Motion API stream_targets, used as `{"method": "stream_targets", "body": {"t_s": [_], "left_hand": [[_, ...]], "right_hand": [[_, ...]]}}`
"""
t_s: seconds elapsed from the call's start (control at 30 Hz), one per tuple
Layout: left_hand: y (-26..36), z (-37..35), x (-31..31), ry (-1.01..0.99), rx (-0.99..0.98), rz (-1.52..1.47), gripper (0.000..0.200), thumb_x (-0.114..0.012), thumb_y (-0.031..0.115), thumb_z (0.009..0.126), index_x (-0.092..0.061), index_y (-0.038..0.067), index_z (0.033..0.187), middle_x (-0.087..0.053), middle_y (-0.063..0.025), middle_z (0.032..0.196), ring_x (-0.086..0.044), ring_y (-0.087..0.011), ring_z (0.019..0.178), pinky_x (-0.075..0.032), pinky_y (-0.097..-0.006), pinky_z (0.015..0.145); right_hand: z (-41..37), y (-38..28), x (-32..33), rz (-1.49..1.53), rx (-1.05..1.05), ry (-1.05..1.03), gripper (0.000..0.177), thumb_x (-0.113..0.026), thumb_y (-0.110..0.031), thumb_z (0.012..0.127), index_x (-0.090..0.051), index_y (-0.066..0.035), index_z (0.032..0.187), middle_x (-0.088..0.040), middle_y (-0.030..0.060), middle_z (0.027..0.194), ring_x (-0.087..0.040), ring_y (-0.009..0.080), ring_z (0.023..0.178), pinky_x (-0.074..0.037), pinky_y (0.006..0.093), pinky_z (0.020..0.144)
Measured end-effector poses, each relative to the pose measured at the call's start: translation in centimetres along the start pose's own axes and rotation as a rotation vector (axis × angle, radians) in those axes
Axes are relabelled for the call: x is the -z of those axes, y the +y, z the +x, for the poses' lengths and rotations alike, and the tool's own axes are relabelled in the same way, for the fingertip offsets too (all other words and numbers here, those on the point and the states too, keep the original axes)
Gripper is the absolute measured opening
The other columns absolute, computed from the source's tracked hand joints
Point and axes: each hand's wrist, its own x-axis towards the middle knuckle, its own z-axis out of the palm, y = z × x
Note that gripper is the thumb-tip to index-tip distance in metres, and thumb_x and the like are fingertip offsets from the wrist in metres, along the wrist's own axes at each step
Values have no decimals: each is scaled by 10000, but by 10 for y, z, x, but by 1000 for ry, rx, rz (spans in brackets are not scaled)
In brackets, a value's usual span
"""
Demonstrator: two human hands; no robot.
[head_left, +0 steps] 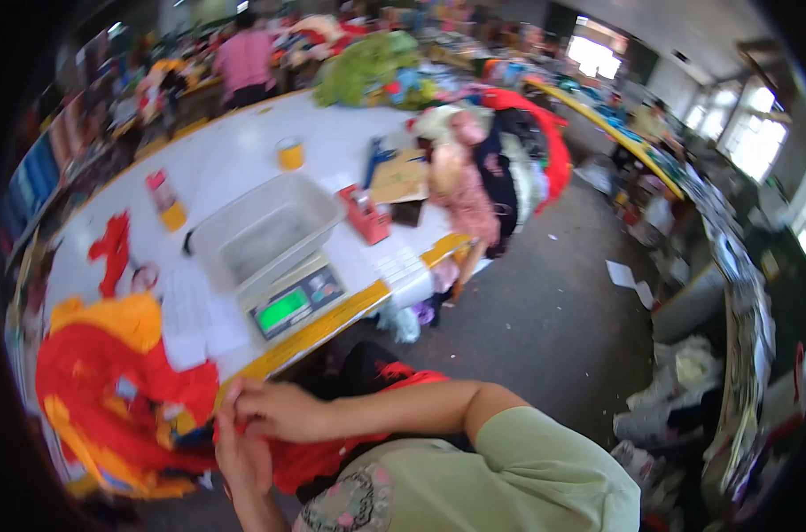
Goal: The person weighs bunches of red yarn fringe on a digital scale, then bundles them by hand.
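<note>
My two hands meet close together in front of my body, just off the table's near edge. My left hand (246, 459) points upward, its fingers pressed together against the fingers of my right hand (288, 412). The right fingers are bent in a pinch; what lies between the hands, if anything, is hidden and blurred. Red fabric (310, 457) lies below them across my lap. Left of the hands, a heap of red and orange cloth (101, 363) spills over the table edge.
On the white table (252, 133) stand a digital scale (296, 301) bearing a grey plastic tub (270, 226), paper sheets (190, 310), a red tape dispenser (365, 215) and a yellow cup (290, 155). Garments (474, 177) hang at the right end. A person in pink (246, 62) is at the back.
</note>
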Motion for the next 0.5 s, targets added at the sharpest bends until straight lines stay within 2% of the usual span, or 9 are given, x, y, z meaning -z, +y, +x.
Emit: {"method": "stream_targets", "body": {"t_s": [0.07,0.1,0.13,0.17,0.23,0.27,0.37,0.43,0.5], "left_hand": [[9,3,-5,0,72,-22,524,-396,354,1050,-425,-8,1428,-450,-110,1440,-423,-228,1334,-324,-388,1133],[11,4,-8,45,47,9,532,-404,370,1047,-431,3,1430,-484,-101,1410,-448,-228,1313,-335,-399,1121],[8,6,-5,79,9,-15,580,-401,413,1040,-397,4,1451,-515,-97,1372,-482,-226,1271,-356,-409,1093],[16,6,0,-73,44,-102,638,-382,468,1033,-349,11,1477,-527,-94,1349,-498,-222,1236,-369,-400,1065],[17,6,10,-42,146,-194,722,-318,560,1018,-291,31,1509,-560,-59,1305,-532,-159,1161,-393,-338,1006],[17,7,19,-19,160,-86,749,-289,610,997,-320,56,1500,-524,-84,1364,-544,-197,1125,-430,-368,966],[26,9,15,-64,236,-146,735,-308,607,999,-305,86,1517,-550,-55,1283,-534,-138,996,-430,-325,922],[35,8,4,8,250,-158,728,-324,605,998,-300,102,1523,-561,-38,1222,-518,-116,937,-427,-303,900],[26,6,15,-17,267,-149,724,-329,606,997,-297,115,1527,-554,-23,1205,-518,-112,950,-424,-298,897]], "right_hand": [[4,-1,8,0,69,-24,178,-662,-64,807,-583,-58,967,-573,139,998,-591,317,975,-487,390,815],[11,-1,9,61,131,10,135,-640,-68,862,-590,-50,987,-612,110,943,-615,242,858,-498,349,736],[6,-4,12,298,-263,-98,103,-619,-131,934,-592,-63,1007,-639,62,926,-600,150,735,-496,289,647],[10,-7,16,553,-440,-149,133,-581,-170,965,-575,-67,1048,-633,44,891,-567,106,669,-476,271,596],[15,-7,26,746,-589,-223,158,-562,-204,992,-550,-98,1108,-624,20,881,-536,60,628,-450,210,569],[18,-3,28,793,-642,-268,171,-566,-216,993,-546,-99,1116,-623,18,879,-534,60,627,-448,208,567],[19,0,30,740,-721,-325,181,-599,-195,981,-544,-91,1118,-617,10,867,-543,65,655,-445,213,584],[20,-12,17,622,-582,-296,149,-623,-193,965,-561,-104,1067,-581,-27,831,-465,25,630,-349,189,535],[18,-9,7,396,-448,-265,151,-651,-165,945,-571,-95,1051,-565,-42,816,-460,28,646,-348,194,554]]}}
